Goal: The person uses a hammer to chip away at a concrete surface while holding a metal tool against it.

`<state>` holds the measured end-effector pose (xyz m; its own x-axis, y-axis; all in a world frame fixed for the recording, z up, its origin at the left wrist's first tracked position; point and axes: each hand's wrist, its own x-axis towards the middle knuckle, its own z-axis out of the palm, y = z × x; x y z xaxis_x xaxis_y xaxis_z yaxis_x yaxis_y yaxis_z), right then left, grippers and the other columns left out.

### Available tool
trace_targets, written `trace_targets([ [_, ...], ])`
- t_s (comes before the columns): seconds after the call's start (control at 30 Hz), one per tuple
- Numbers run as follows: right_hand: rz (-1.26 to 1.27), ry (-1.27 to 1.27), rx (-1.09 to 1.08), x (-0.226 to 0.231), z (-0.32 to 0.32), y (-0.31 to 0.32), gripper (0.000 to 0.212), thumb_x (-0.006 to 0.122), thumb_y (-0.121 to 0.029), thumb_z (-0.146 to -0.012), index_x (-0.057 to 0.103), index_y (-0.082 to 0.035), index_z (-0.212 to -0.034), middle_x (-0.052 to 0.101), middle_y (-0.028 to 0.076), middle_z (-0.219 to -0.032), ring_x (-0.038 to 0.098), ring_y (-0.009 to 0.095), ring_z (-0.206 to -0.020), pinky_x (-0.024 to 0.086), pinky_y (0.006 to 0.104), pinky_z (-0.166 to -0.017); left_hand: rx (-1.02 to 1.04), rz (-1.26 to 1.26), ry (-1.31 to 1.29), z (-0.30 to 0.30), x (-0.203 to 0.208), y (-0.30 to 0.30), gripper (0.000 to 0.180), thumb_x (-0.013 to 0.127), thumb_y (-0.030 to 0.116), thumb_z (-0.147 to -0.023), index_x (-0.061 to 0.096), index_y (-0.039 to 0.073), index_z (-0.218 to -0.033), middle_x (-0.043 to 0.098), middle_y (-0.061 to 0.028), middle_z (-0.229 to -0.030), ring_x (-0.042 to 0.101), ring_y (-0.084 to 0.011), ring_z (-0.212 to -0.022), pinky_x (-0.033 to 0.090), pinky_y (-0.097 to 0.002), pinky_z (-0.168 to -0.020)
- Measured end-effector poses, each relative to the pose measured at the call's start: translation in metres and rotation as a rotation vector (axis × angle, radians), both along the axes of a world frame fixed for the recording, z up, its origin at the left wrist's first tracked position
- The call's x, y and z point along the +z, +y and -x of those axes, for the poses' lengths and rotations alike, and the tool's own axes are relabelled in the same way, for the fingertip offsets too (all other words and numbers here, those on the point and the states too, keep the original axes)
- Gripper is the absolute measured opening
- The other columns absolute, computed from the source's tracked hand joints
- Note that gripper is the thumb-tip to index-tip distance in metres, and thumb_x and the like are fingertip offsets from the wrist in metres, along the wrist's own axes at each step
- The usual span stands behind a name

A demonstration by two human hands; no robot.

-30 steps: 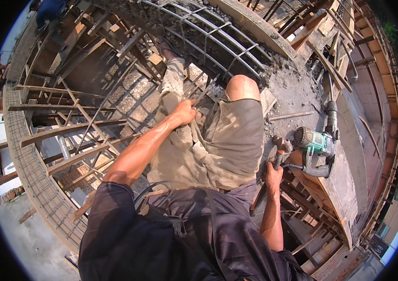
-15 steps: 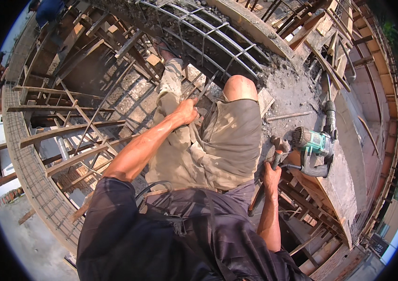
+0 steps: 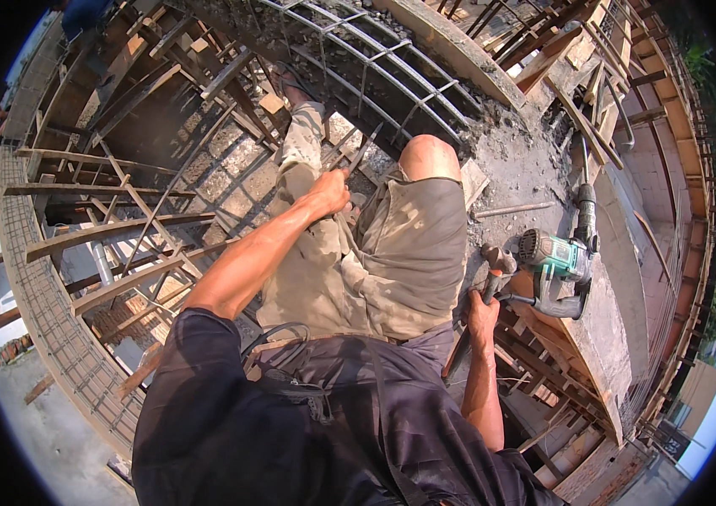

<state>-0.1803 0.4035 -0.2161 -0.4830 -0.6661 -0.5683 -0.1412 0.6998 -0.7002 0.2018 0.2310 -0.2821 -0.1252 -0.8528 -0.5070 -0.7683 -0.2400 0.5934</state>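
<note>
My left hand (image 3: pixel 330 192) is closed around a dark metal bar (image 3: pixel 364 150) in front of my knees. The bar's free end points up and away toward the curved rebar cage (image 3: pixel 387 59); its lower end is hidden in my fist. Low beside my right thigh, my right hand (image 3: pixel 483 310) is wrapped round a hammer's handle (image 3: pixel 457 358), close under the dusty hammer head (image 3: pixel 494 258). An orange patch shows just above my fingers. To the right of that hand a teal rotary hammer drill (image 3: pixel 556 255) lies on the concrete, its bit pointing away from me.
A loose steel rod (image 3: pixel 514 209) lies on the rubble-strewn concrete (image 3: pixel 522 169) by my right knee. Wooden props (image 3: pixel 122 221) and open gaps fill the left side. A mesh-topped curved beam (image 3: pixel 59 329) borders them. Planks (image 3: pixel 584 118) lean at the far right. Another person (image 3: pixel 80 17) is at far left.
My left hand and the bar have shifted slightly left, and the bar's tip sits a little further left. The view has moved a little. My right hand keeps its hold on the hammer.
</note>
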Motion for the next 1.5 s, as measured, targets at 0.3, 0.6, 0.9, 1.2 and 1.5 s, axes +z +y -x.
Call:
trace_targets([
  [0.3,0.005,-0.053,0.012,-0.012,0.013,0.006,0.025,0.066,-0.021,-0.086,0.053,-0.006,-0.072,0.049,-0.001,-0.057,0.044,0.01,-0.045,0.034,0.0281,-0.041,0.204,-0.019,0.066,-0.027,0.017,0.0,0.052,0.056,0.01,-0.086,0.053,0.004,-0.138,0.062,-0.0315,-0.118,0.061,-0.0408,-0.114,0.047,-0.0442,-0.099],
  [0.6,0.017,0.051,0.035,0.0,0.001,0.001,0.027,0.067,-0.023,-0.086,0.054,-0.006,-0.07,0.049,-0.001,-0.056,0.044,0.01,-0.044,0.034,0.0281,-0.041,0.208,-0.155,0.167,-0.007,0.017,-0.009,0.052,0.055,0.008,-0.086,0.052,-0.002,-0.137,0.067,-0.0278,-0.113,0.067,-0.0327,-0.104,0.051,-0.0398,-0.091],
  [0.9,-0.015,-0.016,0.013,0.002,-0.002,0.0,0.026,0.065,-0.021,-0.089,0.051,-0.01,-0.07,0.045,-0.004,-0.057,0.041,0.007,-0.045,0.031,0.0265,-0.041,0.479,-0.182,0.484,0.011,0.012,-0.007,0.05,0.059,0.017,-0.091,0.052,-0.002,-0.137,0.061,-0.005,-0.073,0.056,-0.0147,-0.056,0.047,-0.0332,-0.053],
  [1.2,-0.001,0.002,0.026,-0.005,0.006,0.002,0.025,0.067,-0.023,-0.086,0.056,-0.004,-0.074,0.049,-0.001,-0.058,0.045,0.01,-0.046,0.035,0.0282,-0.041,0.381,-0.339,0.363,-0.02,0.018,0.008,0.048,0.053,0.016,-0.095,0.05,0.006,-0.142,0.055,0.0001,-0.07,0.045,-0.0107,-0.048,0.039,-0.0295,-0.044],
  [1.5,0.023,0.063,0.051,0.002,-0.003,0.0,0.025,0.067,-0.021,-0.085,0.056,-0.003,-0.073,0.05,-0.001,-0.057,0.044,0.01,-0.046,0.034,0.0289,-0.043,0.611,-0.58,0.716,-0.055,0.144,0.071,0.053,0.049,0.017,-0.1,0.034,0.008,-0.15,0.043,0.005,-0.069,0.033,-0.0009,-0.048,0.025,-0.0162,-0.036],
])
